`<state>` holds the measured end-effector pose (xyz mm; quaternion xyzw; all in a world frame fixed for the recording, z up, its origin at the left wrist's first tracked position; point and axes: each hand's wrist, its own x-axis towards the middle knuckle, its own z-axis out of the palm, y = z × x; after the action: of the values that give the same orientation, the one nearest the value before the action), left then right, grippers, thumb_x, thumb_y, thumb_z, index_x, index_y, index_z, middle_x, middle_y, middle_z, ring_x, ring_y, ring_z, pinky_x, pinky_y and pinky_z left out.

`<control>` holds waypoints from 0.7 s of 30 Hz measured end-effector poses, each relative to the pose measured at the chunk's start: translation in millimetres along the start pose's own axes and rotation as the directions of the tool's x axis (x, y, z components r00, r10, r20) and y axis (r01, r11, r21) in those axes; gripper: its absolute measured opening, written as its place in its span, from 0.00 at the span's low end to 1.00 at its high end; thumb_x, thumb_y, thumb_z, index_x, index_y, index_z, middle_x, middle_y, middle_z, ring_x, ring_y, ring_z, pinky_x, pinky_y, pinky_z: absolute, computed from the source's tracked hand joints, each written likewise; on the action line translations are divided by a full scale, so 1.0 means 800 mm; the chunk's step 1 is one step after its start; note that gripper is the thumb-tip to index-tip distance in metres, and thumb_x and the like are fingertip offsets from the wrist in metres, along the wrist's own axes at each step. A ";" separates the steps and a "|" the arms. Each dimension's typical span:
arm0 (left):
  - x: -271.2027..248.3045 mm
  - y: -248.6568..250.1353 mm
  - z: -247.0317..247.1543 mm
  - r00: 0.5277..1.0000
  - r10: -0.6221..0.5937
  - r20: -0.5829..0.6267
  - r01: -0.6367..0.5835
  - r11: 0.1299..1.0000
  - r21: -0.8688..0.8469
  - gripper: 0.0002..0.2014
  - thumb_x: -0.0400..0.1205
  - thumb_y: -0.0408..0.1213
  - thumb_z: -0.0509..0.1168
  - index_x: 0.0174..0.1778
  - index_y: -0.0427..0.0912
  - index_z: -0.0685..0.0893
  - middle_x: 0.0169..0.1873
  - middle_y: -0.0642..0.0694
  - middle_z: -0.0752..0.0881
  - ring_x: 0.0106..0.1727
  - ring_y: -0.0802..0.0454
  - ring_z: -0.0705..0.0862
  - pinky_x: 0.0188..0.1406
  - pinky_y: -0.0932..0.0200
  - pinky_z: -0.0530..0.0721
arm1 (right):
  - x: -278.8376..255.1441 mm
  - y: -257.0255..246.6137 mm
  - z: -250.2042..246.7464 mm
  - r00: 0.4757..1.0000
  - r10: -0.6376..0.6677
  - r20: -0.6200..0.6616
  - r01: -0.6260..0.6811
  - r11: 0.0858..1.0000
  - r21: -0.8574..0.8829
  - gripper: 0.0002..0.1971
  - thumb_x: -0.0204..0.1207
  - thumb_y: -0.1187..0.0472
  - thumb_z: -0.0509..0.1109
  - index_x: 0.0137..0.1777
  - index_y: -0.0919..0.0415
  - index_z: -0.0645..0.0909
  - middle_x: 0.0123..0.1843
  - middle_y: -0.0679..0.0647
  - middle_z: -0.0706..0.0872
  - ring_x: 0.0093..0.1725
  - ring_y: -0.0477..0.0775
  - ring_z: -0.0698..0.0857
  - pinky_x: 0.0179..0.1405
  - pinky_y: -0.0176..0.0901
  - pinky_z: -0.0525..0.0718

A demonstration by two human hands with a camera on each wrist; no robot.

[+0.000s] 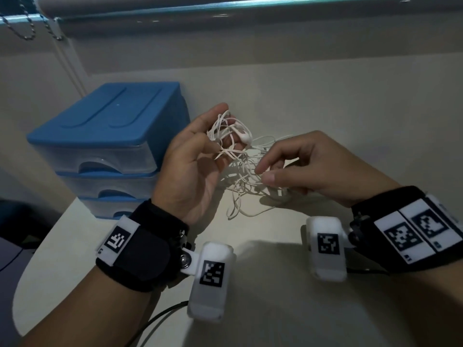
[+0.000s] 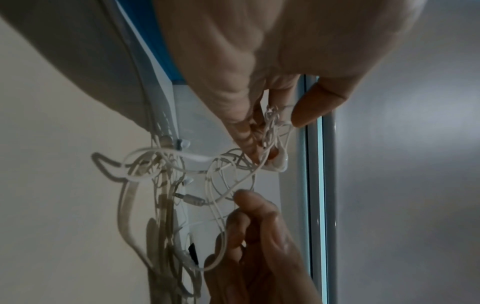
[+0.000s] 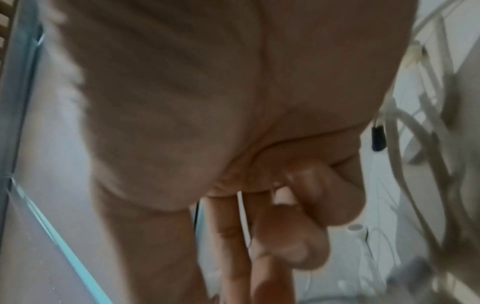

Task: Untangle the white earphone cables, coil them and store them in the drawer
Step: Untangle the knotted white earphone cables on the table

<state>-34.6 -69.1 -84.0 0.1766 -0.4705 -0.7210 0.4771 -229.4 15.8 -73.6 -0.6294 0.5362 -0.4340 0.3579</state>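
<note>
A tangled bunch of white earphone cables (image 1: 241, 169) hangs between my two hands above the white table (image 1: 338, 103). My left hand (image 1: 217, 136), palm up, holds the upper part of the tangle, and an earbud (image 1: 245, 136) lies across its fingers. In the left wrist view its thumb and fingers pinch a knot of strands (image 2: 272, 131), and a jack plug (image 2: 192, 198) dangles below. My right hand (image 1: 265, 173) pinches strands at the tangle's lower right between thumb and forefinger. A strand (image 3: 242, 209) runs between its fingers. Loose loops (image 1: 235, 209) trail onto the table.
A blue drawer unit (image 1: 107, 136) with three translucent drawers, all pushed in, stands at the left beside my left hand. The table's rounded left edge (image 1: 30, 259) is near my left forearm. A dark cord (image 1: 162, 316) runs under it. A blind's bead chain (image 1: 25, 31) hangs at the top left.
</note>
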 end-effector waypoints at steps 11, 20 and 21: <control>-0.001 -0.003 0.006 0.999 0.017 0.048 -0.022 0.993 0.116 0.35 0.74 0.15 0.62 0.80 0.35 0.75 0.66 0.38 0.87 0.61 0.46 0.89 0.60 0.56 0.88 | 0.012 0.007 0.023 0.995 -0.072 -0.076 0.069 0.997 -0.038 0.03 0.72 0.64 0.83 0.43 0.60 0.92 0.26 0.49 0.76 0.25 0.45 0.71 0.32 0.33 0.73; -0.004 -0.002 0.005 0.998 0.039 0.045 -0.051 0.952 0.300 0.34 0.76 0.19 0.69 0.79 0.46 0.78 0.69 0.39 0.84 0.66 0.41 0.88 0.63 0.51 0.88 | 0.015 0.006 0.014 0.928 -0.133 -0.347 0.157 0.987 0.041 0.07 0.79 0.71 0.73 0.39 0.67 0.85 0.30 0.47 0.81 0.29 0.38 0.75 0.33 0.26 0.72; -0.004 -0.001 0.006 0.998 0.038 0.049 -0.052 0.944 0.326 0.35 0.75 0.20 0.70 0.79 0.47 0.79 0.67 0.41 0.84 0.63 0.43 0.90 0.63 0.51 0.89 | 0.014 0.005 0.013 0.915 -0.136 -0.379 0.166 0.985 0.048 0.07 0.79 0.72 0.72 0.39 0.68 0.84 0.32 0.52 0.83 0.31 0.39 0.77 0.34 0.26 0.73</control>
<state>-36.6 -64.1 -83.0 0.2274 -0.5973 -0.6254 0.4476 -220.8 3.6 -78.9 -0.5598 0.5268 -0.5933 0.2389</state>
